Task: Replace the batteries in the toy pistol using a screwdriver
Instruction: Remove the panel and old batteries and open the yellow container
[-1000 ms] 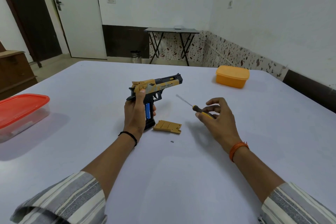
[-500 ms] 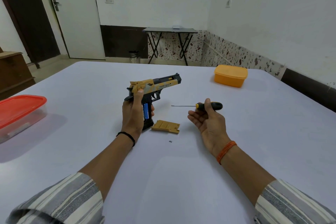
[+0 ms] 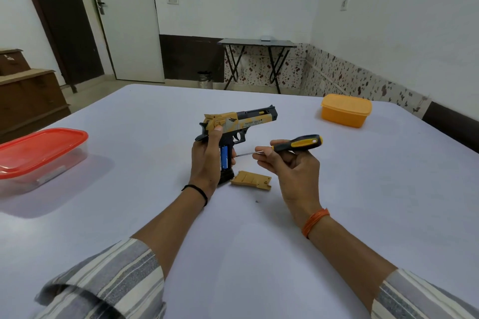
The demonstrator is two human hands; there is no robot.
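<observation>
Since the earlier frame, the right hand had lifted the screwdriver off the table and turned its tip toward the toy pistol, fingers curled round the handle. Upright on its butt, the pistol was gripped by the left hand, its blue battery exposed and its grip cover lying beside it. Levering the battery out would likely go best with gentle prying at one end.
</observation>
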